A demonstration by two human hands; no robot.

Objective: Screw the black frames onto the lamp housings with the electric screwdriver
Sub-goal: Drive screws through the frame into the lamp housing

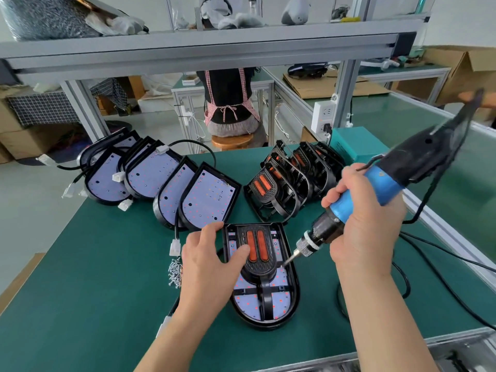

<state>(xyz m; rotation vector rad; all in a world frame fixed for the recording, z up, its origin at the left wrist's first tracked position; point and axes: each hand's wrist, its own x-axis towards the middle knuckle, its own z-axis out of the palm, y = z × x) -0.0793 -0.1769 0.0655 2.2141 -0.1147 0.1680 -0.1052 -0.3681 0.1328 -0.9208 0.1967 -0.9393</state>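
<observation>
Gripping the electric screwdriver (375,189) by its blue barrel, the right hand (367,218) has all its fingers wrapped tight around it and tilts the bit down to the right edge of the black frame (257,267). That frame sits on the lamp housing (291,299), which lies flat at the near middle of the green table (94,264). The left hand (209,259) steadies it: thumb pressed on the frame's orange strips, forefinger hooked over the housing's top left corner (the other fingers are hidden). A pile of screws (175,272) lies just left of that hand. Behind stand a row of housings (161,183) and a stack of frames (292,178).
</observation>
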